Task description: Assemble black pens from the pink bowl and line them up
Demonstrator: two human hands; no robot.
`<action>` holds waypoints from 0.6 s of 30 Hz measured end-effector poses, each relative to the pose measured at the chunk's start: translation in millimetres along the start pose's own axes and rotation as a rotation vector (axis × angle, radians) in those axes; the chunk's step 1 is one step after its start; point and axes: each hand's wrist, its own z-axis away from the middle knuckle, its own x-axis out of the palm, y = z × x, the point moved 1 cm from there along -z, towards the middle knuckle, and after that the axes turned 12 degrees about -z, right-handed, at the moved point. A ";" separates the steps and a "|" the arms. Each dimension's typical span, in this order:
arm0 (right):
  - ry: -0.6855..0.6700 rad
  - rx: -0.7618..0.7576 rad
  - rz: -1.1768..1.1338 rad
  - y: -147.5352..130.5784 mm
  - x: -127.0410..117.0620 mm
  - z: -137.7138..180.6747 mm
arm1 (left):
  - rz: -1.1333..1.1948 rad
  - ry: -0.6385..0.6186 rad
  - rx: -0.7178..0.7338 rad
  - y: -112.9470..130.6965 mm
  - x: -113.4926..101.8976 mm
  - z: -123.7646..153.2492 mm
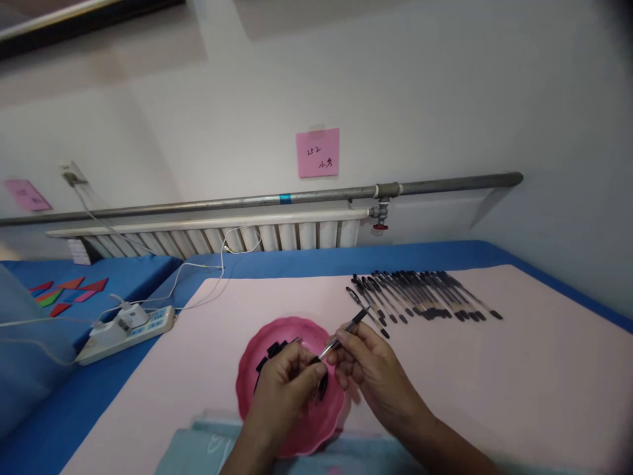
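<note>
My right hand [372, 369] pinches a pen [349, 328] that slants up to the right. My left hand [287, 390] is closed at the pen's lower tip, fingers pressed on a small black part that looks like a cap. Both hands hover over a pink plate [247, 382] that holds several black pen caps [273, 349]. Beyond them, a row of several black pens [420, 300] lies on the pink mat [519, 369].
A white power strip [128, 326] with plugged chargers and cables lies at the left on the blue tablecloth [297, 262]. Coloured flat shapes [69, 290] lie further left. A radiator [222, 237] and pipe run along the wall. A light blue cloth [198, 452] lies at the near edge.
</note>
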 end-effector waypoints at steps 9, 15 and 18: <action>-0.035 -0.006 0.016 1.4 1.2 0.1 | -0.049 -0.175 -0.118 7.4 -0.2 7.1; 0.007 -0.046 0.037 -4.2 -1.0 -2.3 | -0.573 -0.112 -0.029 9.6 -19.3 6.5; 0.034 -0.077 0.034 -9.4 -1.7 -2.9 | -0.981 -0.045 -0.022 9.5 -31.9 9.4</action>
